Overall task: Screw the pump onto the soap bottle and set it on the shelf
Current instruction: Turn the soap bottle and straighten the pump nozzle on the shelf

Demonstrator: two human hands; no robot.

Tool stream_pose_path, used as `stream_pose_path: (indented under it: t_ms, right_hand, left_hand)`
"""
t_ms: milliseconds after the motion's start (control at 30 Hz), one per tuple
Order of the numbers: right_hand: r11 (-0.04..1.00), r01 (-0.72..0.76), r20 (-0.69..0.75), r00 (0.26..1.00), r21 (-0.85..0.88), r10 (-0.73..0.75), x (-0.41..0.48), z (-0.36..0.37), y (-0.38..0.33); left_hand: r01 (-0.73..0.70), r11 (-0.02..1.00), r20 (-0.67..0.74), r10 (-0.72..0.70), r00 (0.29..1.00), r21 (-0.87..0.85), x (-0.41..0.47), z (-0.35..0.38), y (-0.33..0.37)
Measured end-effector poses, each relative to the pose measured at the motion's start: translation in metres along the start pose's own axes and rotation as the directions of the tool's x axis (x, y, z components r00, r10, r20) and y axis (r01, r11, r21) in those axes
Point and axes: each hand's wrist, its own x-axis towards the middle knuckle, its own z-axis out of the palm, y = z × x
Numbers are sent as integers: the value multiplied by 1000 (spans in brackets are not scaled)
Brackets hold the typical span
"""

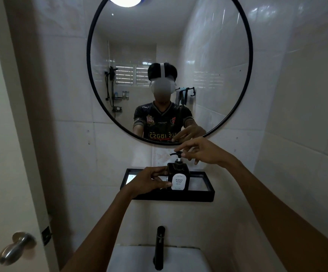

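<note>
**Head view: soap bottle on the shelf, both hands at it**

Head camera looks at a square black soap bottle with a white "HAND SOAP" label (178,178), standing upright on the black rectangular wall shelf with a raised rim (208,190), roughly at the shelf's middle. A black pump with a white neck and a spout pointing left (177,154) sits on top of the bottle, its collar at the bottle's mouth.

The left hand (149,182) is wrapped against the bottle's left side, fingers curled onto the front and side of the body, clamped on it. The right hand (198,151) reaches in from the right at pump height; its forefinger and thumb come together at the pump head, touching its right end, the other fingers spread loosely below.

Above the shelf hangs a large round mirror with a thin black frame (89,61); its lower edge lies just above the right hand and the pump. Reflected in it are a person in a dark printed jersey, a louvred window and a black shower fitting.

Below the shelf, a tall matte-black tap (159,248) stands at the back of a white basin (131,260). Pale glossy tiles cover the walls. At the left edge is a cream door with a brushed-metal knob (16,248).
</note>
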Motion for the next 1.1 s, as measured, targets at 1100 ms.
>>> stream_pose_path:
  t_ms: [1100]
  right_hand:
    - [994,-5,-33,999,111,9,-8,12,-2]
  left_hand:
    - [39,999,19,-40,999,29,7,0,-6]
